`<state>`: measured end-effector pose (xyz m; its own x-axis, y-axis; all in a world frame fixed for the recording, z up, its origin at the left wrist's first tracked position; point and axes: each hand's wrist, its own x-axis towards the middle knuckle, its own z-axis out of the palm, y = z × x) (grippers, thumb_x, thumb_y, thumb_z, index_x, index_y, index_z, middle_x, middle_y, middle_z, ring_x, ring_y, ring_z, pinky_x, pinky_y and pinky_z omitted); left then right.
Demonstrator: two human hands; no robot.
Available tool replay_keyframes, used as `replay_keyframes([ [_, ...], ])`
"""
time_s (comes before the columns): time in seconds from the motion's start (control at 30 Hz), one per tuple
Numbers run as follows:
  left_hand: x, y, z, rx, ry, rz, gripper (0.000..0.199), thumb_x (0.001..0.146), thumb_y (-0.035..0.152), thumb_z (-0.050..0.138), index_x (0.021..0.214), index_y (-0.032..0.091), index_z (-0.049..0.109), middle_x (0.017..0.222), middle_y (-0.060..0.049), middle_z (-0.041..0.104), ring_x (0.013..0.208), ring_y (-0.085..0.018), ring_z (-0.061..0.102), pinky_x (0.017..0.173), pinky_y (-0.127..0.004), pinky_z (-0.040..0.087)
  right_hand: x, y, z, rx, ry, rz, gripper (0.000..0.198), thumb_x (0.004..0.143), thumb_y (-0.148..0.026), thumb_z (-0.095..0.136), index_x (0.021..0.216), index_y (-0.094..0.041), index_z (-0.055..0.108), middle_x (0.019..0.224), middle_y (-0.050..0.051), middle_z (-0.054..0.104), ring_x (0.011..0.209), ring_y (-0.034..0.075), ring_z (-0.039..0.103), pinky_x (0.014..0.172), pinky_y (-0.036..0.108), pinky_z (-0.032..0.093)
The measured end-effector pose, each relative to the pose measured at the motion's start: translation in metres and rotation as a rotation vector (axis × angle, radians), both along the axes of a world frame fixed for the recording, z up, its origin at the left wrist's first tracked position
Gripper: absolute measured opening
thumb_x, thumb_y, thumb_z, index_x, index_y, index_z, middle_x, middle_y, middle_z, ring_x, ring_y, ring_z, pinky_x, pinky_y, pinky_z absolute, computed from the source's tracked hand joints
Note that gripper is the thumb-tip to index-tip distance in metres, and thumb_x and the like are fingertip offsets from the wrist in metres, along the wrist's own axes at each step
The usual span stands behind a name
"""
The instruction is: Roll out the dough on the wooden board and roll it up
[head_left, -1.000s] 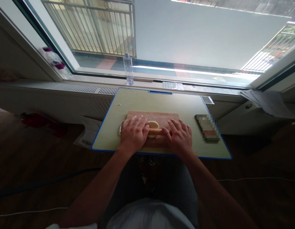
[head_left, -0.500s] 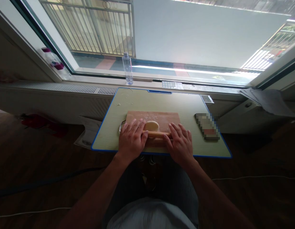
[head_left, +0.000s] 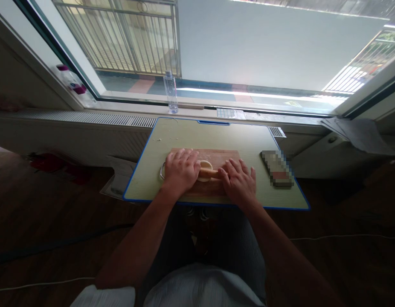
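Observation:
A short wooden rolling pin (head_left: 210, 173) lies crosswise over a round, flattened piece of dough (head_left: 206, 164). My left hand (head_left: 182, 169) presses on the pin's left end, its fingers reaching forward over it. On the other end rests my right hand (head_left: 239, 181), thumb against the pin and fingers bent over it. The dough shows both in front of and behind the pin; its left edge is partly hidden by my left hand. Beneath everything is a wooden cutting board (head_left: 207, 189) with a metal handle (head_left: 162, 170) at its left side.
The board sits on a small light-green table (head_left: 197, 134) with a blue rim. A phone (head_left: 278, 169), blurred out, lies at the right. Dough crumbs dot the far left of the tabletop. A clear bottle (head_left: 171, 91) stands on the windowsill behind, above a radiator (head_left: 120, 120).
The rolling pin has moved forward onto the middle of the dough and tilted slightly. My left hand has shifted forward and right; my right hand has moved slightly forward and left.

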<state>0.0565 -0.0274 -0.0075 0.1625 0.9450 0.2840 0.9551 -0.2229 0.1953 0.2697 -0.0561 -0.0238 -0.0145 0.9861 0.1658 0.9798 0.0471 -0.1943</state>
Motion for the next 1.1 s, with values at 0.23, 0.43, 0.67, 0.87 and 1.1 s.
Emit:
replay_keyframes([
  [0.23,0.003,0.024,-0.002,-0.017,-0.002,0.023,0.049,0.109,0.040,0.041,0.143,0.028,0.073,0.157,-0.009,0.067,0.144,-0.032,0.058,0.126,-0.059,0.035,0.000,0.015,0.002,0.023,-0.058,-0.012,0.058,0.115,-0.053,0.033,0.157,-0.025,0.063,0.168,0.007,0.055,0.160,0.037,0.038,0.129,0.066,0.026],
  [0.43,0.006,0.041,0.005,-0.157,0.003,0.048,0.051,0.108,0.042,0.039,0.149,0.035,0.068,0.162,-0.006,0.062,0.150,-0.032,0.051,0.132,-0.066,0.024,0.001,0.030,0.007,-0.006,-0.030,-0.022,0.059,0.114,-0.054,0.033,0.158,-0.027,0.062,0.169,0.005,0.054,0.159,0.038,0.038,0.129,0.066,0.027],
  [0.67,0.008,0.075,0.010,-0.346,0.024,0.037,0.060,0.108,0.050,0.031,0.159,0.035,0.058,0.172,-0.004,0.050,0.157,-0.033,0.042,0.132,-0.068,0.023,0.007,0.055,0.011,-0.084,-0.020,-0.020,0.060,0.112,-0.057,0.034,0.160,-0.031,0.059,0.170,0.003,0.053,0.159,0.037,0.038,0.129,0.064,0.030],
  [0.87,0.014,0.100,0.016,-0.423,0.075,0.002,0.063,0.107,0.050,0.030,0.163,0.032,0.053,0.177,-0.006,0.043,0.159,-0.034,0.039,0.132,-0.069,0.021,0.012,0.078,0.016,-0.197,0.017,-0.042,0.065,0.110,-0.060,0.034,0.166,-0.032,0.051,0.176,0.004,0.044,0.163,0.039,0.032,0.131,0.065,0.026],
  [1.1,0.017,0.118,0.016,-0.505,0.093,-0.022,0.065,0.106,0.049,0.032,0.166,0.032,0.050,0.179,-0.005,0.038,0.163,-0.034,0.034,0.133,-0.070,0.018,0.010,0.083,0.024,-0.292,0.002,-0.063,0.068,0.109,-0.060,0.030,0.170,-0.032,0.044,0.179,0.004,0.038,0.165,0.040,0.028,0.131,0.068,0.024],
])
